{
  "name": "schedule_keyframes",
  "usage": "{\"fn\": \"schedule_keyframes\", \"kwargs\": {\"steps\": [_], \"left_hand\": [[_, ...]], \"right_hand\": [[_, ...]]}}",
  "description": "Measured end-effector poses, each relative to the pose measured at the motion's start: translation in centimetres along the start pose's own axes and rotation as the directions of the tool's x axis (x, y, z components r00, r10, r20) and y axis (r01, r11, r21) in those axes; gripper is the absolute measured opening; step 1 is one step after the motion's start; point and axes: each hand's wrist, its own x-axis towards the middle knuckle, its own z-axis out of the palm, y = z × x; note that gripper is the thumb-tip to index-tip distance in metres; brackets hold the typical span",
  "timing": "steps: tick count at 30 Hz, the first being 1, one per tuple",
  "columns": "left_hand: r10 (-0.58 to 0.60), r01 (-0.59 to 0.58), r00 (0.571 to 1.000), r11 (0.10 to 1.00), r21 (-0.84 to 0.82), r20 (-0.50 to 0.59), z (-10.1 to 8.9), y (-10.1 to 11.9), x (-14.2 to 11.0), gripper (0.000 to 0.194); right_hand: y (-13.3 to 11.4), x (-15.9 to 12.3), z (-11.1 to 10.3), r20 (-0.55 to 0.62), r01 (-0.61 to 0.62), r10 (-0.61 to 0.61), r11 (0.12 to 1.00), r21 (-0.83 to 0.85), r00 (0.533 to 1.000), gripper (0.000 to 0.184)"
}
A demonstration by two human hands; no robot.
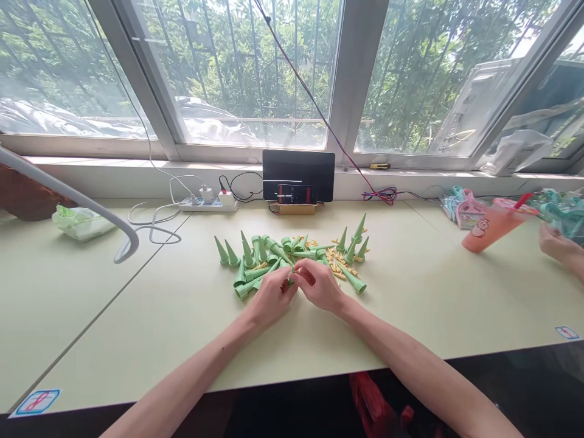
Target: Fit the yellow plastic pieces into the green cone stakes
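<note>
My left hand (272,293) is closed around a green cone-shaped spike (292,279), mostly hidden by the fingers. Touching it from the right, my right hand (320,285) is pinched at the spike's upper end; whatever is between those fingertips is too small to make out. Just beyond both hands lies a pile of similar green spikes (249,288), some on their sides, some standing point up at the left. Small yellow pegs (336,268) are scattered among and right of them. Several upright spikes (350,250) at the right of the pile have yellow pegs near their bases.
A phone (296,194) leans against a black screen (298,170) behind the pile. A power strip (208,205) with cables stands left. At right are an orange drink cup (495,228), bagged items (465,207) and another person's hand (560,245). A white curved bar (91,204) crosses the left side.
</note>
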Motion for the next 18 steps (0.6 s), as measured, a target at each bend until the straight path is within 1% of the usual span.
{"fn": "schedule_keyframes", "kwargs": {"steps": [4, 7, 18], "left_hand": [[-0.007, 0.007, 1.000, 1.000, -0.007, 0.014, -0.10, 0.19, 0.01, 0.016], [-0.006, 0.006, 0.999, 1.000, -0.022, 0.032, -0.11, 0.20, -0.04, 0.012], [-0.004, 0.004, 1.000, 1.000, -0.027, 0.022, 0.08, 0.17, 0.01, 0.013]], "right_hand": [[0.04, -0.08, 0.02, 0.026, -0.005, 0.005, 1.000, 0.001, 1.000, 0.010], [0.04, -0.09, 0.04, 0.023, -0.001, 0.001, 1.000, -0.024, 1.000, 0.011], [-0.41, -0.03, 0.07, 0.008, 0.020, -0.020, 0.998, -0.067, 1.000, 0.013]]}}
